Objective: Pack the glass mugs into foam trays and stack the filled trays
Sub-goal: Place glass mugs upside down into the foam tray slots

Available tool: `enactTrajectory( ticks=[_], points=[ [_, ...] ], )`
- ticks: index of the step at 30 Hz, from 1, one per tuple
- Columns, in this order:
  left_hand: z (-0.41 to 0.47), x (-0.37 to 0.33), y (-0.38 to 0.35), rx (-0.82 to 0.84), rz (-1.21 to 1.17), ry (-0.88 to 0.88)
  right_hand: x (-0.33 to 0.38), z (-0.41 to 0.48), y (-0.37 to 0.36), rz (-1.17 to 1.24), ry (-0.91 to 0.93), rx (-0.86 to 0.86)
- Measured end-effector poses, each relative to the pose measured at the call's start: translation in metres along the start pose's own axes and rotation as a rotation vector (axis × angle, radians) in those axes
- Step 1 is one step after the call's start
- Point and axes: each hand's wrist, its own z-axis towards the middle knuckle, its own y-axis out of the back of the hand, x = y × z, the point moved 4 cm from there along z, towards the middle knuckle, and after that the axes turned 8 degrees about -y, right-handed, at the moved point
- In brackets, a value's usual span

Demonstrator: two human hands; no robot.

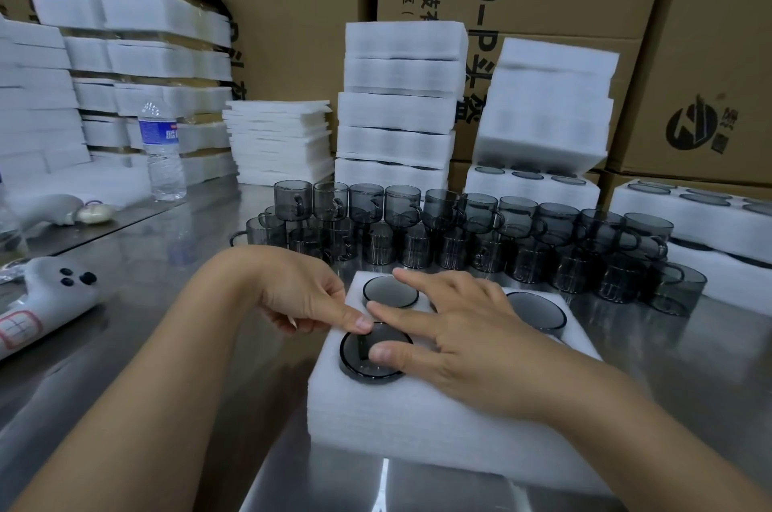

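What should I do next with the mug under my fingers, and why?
Probably press the mug straight down: its rim stands above the foam tray, while the mug behind it sits flush. Left hand and right hand both touch it.

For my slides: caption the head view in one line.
Left hand and right hand press a glass mug into a foam tray; loose mugs stacked behind.

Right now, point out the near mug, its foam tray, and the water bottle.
near mug (pixel 353 363): head view, left side.
foam tray (pixel 397 413): head view, bare front top.
water bottle (pixel 158 131): head view, blue label.
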Motion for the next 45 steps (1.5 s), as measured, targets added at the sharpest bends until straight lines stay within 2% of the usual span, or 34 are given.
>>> enactTrajectory(
  ticks=[7, 17, 20, 24, 32, 35, 37, 39, 41, 42, 44, 45],
  points=[
    [0.003, -0.001, 0.002, 0.005, 0.018, 0.006, -0.004, 0.002, -0.002, 0.011, -0.021, 0.114],
    [0.008, -0.001, -0.001, -0.055, 0.098, -0.035, -0.008, 0.002, -0.003, 0.069, -0.008, 0.109],
    [0.008, -0.002, -0.002, -0.046, 0.091, -0.073, -0.010, 0.005, -0.004, 0.085, 0.001, 0.083],
    [0.009, 0.002, -0.006, -0.023, 0.032, -0.057, -0.013, 0.015, -0.001, 0.100, 0.038, -0.044],
    [0.043, -0.001, -0.008, -0.330, -0.190, -0.079, -0.044, 0.039, 0.004, 0.214, 0.033, -0.132],
    [0.051, -0.001, -0.006, -0.391, -0.147, -0.074, -0.053, 0.044, 0.005, 0.221, 0.053, -0.117],
    [0.056, -0.001, -0.003, -0.467, -0.126, -0.171, -0.056, 0.046, 0.005, 0.222, 0.063, -0.118],
    [0.059, -0.004, -0.003, -0.561, -0.285, -0.387, -0.056, 0.045, 0.005, 0.242, 0.080, -0.130],
    [0.063, -0.001, -0.003, -0.759, -0.609, -0.527, -0.057, 0.039, 0.010, 0.439, 0.062, -0.109],
    [0.065, 0.004, -0.003, -0.901, -0.680, -0.529, -0.059, 0.035, 0.017, 0.585, 0.040, -0.096],
    [0.068, 0.014, -0.005, -1.141, -0.562, -0.434, -0.070, 0.028, 0.033, 0.753, 0.012, -0.140],
    [0.070, 0.017, -0.005, -1.207, -0.500, -0.386, -0.081, 0.026, 0.043, 0.789, -0.007, -0.205]
  ],
)
